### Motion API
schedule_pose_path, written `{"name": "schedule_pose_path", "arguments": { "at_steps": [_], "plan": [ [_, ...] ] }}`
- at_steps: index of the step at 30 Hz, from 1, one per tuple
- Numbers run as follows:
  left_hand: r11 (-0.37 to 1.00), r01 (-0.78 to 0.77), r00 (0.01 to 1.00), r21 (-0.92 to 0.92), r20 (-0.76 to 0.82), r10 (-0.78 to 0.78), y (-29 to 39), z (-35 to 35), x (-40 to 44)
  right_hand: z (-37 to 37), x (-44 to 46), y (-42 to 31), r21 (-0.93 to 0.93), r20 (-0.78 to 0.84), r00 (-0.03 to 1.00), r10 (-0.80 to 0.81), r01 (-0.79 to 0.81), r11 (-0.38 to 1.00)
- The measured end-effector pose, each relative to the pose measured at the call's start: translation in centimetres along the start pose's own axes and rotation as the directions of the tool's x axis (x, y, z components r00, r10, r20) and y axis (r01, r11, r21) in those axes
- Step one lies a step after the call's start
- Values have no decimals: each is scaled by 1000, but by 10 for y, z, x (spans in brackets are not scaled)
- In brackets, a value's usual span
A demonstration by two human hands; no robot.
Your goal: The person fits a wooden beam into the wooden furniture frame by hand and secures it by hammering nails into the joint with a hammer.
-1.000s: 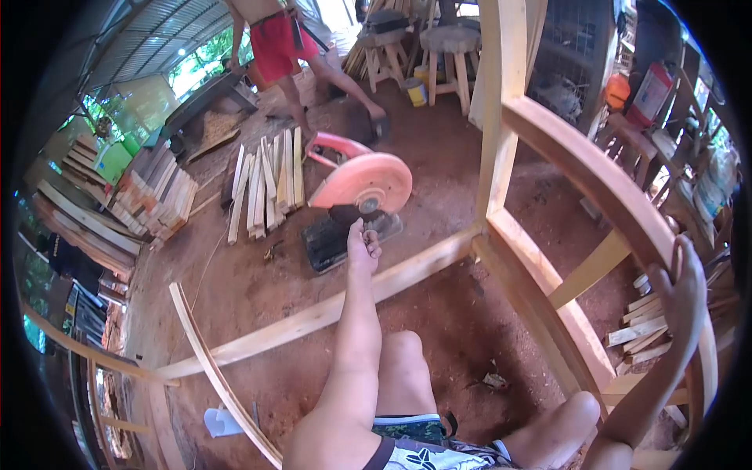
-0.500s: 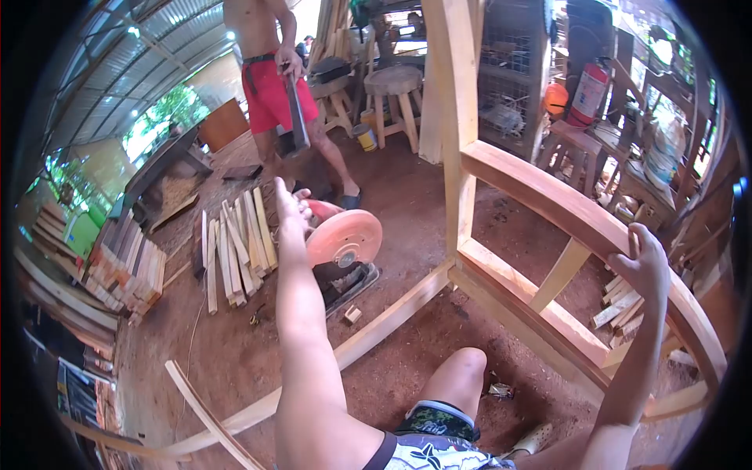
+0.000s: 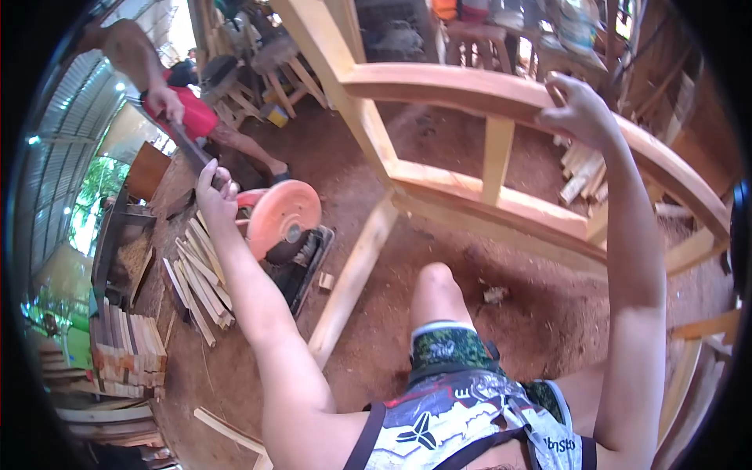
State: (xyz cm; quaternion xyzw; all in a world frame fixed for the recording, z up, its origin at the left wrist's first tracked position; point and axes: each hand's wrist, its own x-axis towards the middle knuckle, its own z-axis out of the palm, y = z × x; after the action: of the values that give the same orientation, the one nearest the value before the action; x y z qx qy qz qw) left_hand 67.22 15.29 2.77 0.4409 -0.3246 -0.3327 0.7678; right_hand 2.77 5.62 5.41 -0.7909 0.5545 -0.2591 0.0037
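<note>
My left hand (image 3: 218, 192) is closed around the near end of a long dark flat bar (image 3: 186, 145); its exact kind I cannot make out. Another person's hand (image 3: 166, 102) grips the far end of that bar. With fingers and thumb across the curved top rail, my right hand (image 3: 580, 110) holds a pale wooden frame (image 3: 450, 84), which has a tall post and a short upright slat. Just beyond my left forearm stands a cut-off saw with an orange round guard (image 3: 286, 219).
Loose wooden strips (image 3: 196, 274) lie on the dirt floor at left, near a stack of cut boards (image 3: 129, 345). Two round stools (image 3: 278, 59) stand at the back. A small wood block (image 3: 326, 280) sits beside the saw. More offcuts (image 3: 583, 168) lie behind the frame.
My left hand was stretched out without the bar; now it holds the bar's near end. The other person has reached closer with it. My view has turned, and my right hand stays on the rail.
</note>
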Motion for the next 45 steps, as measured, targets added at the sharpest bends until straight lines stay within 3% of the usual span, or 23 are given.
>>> {"name": "schedule_pose_path", "arguments": {
  "at_steps": [2, 4, 6, 9, 11, 13, 15, 17, 19, 21, 23, 24, 26, 28, 30, 32, 34, 36, 38, 39, 42, 43, 45],
  "plan": [
    [988, -105, 985, 113, -125, 119, -22, 12, -56, 2, 4, 6, -2, 52, 999, 7, -7, 1000],
    [932, -104, 981, 347, -117, 153, -45, 33, -141, 10, 3, 15, 86, -88, 991, -103, 110, 990],
    [935, 1, 994, 356, -103, 38, -77, 40, -221, -1, -3, 8, 57, -128, 963, -236, 245, 968],
    [978, 93, 995, 186, -50, -85, -141, 74, -335, 9, -34, 17, 159, -435, 850, -298, 398, 904],
    [966, 214, 972, 144, 64, -225, -162, 112, -395, 28, -83, 11, 507, -446, 889, -101, 344, 791],
    [937, 298, 930, 180, 167, -328, -182, 131, -442, 82, -162, 3, 853, -169, 984, 49, 122, 508],
    [889, 300, 878, 346, 265, -400, -198, 143, -483, 98, -240, -49, 805, 342, 913, 224, -407, 431],
    [834, 379, 767, 401, 368, -526, -225, 136, -514, 166, -308, -43, 766, 509, 851, 132, -518, 381],
    [757, 399, 556, 518, 520, -649, -228, 141, -534, 170, -356, -48, 814, 540, 800, 263, -576, 81],
    [726, 315, 381, 612, 619, -687, -230, 154, -552, 172, -384, -32, 850, 513, 791, 333, -522, -67],
    [739, 77, 178, 669, 720, -670, -253, 158, -543, 169, -387, -17, 759, 637, 430, 640, -495, -423],
    [721, -5, 79, 693, 719, -690, -257, 177, -540, 160, -392, -8, 795, 557, 270, 785, -446, -411],
    [848, -218, -67, 483, 859, -507, -312, 198, -515, 166, -412, 34, 819, 557, 134, 820, -252, -515],
    [847, -173, 47, 503, 863, -503, -343, 248, -501, 157, -430, 73, 812, 581, 5, 814, -70, -579],
    [694, -569, 180, 442, 890, -419, -351, 306, -486, 155, -436, 107, 790, 611, -84, 787, 134, -598],
    [549, -809, 82, 210, 965, -249, -372, 365, -482, 144, -436, 130, 776, 572, -32, 820, 346, -528],
    [512, -857, -117, -58, 990, -83, -382, 428, -497, 139, -433, 160, 778, 579, -85, 811, 355, -518],
    [384, -912, -197, -147, 976, -94, -408, 486, -516, 145, -432, 190, 776, 587, -132, 799, 373, -509],
    [338, -935, -154, -106, 981, -119, -416, 524, -537, 178, -437, 221, 862, 506, -384, 772, 244, -444],
    [300, -953, -95, -51, 986, -134, -419, 539, -544, 194, -440, 235, 859, 503, -395, 769, 327, -395],
    [206, -974, -151, -99, 955, -257, -443, 559, -556, 229, -458, 239, 732, 626, -249, 739, 514, -447],
    [136, -985, -149, -105, 915, -375, -456, 563, -563, 237, -467, 243, 727, 637, -259, 726, 516, -453],
    [193, -970, -200, -146, 933, -300, -477, 562, -562, 274, -492, 259, 636, 763, -77, 642, 269, -723]
  ]
}}
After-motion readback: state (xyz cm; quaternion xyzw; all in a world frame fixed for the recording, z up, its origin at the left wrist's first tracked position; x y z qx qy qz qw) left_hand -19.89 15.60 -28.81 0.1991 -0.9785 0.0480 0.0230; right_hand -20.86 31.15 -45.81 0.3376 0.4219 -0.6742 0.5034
